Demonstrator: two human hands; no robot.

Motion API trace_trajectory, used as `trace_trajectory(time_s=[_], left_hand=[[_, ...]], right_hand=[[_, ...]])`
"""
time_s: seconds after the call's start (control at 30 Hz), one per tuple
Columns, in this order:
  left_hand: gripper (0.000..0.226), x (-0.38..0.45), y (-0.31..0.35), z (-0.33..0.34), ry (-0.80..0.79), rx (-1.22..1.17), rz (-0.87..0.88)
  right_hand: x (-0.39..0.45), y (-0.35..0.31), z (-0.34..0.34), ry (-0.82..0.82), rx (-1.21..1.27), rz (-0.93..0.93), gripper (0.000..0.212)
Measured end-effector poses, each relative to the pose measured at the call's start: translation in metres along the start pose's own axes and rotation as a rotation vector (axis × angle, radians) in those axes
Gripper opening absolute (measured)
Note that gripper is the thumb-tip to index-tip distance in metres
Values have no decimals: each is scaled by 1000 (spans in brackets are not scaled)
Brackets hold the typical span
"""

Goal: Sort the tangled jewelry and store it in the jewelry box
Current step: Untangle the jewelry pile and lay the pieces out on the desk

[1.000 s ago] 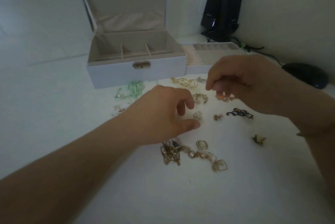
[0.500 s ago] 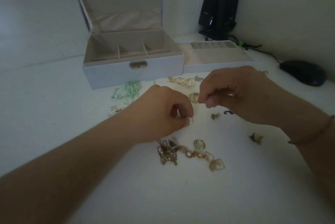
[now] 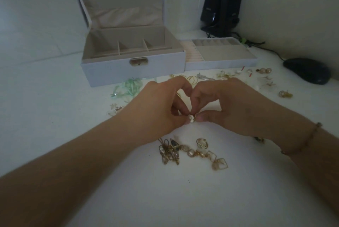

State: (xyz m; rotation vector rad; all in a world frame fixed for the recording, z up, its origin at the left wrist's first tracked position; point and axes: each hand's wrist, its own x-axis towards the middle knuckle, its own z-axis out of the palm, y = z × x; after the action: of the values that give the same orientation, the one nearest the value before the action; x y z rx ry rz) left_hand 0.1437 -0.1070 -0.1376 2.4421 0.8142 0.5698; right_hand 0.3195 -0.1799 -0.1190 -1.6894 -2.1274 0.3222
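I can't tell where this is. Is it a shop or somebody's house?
Probably a desk at home, in a corner by the wall. Two black computer speakers stand at the back, a black mouse lies to the right, and an open jewelry box sits on the white tabletop.

Dim, bluish, underexposed picture, soft even light with only faint shadows, no glare, grainy and slightly soft throughout, wide-angle stretch at lower corners, black speakers (image 3: 222, 6) at upper right nearly detailless

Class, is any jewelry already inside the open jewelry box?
No: the jewelry box compartments that show hold nothing; pieces lie on the table.
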Motion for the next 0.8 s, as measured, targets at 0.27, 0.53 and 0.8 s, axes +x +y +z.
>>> trace_trajectory(time_s=[0.27,0.53,0.8], left_hand=[[41,0,0,-1,-7,-11,0],[32,0,0,-9,5,60,40],[11,-7,5,-33,-234,37,209]], right_hand=[[1,3,-2,-19,-64,2,17],[-5,10,-25,130,-93,7,15],[-57,10,-78,-280,-222,206,29]])
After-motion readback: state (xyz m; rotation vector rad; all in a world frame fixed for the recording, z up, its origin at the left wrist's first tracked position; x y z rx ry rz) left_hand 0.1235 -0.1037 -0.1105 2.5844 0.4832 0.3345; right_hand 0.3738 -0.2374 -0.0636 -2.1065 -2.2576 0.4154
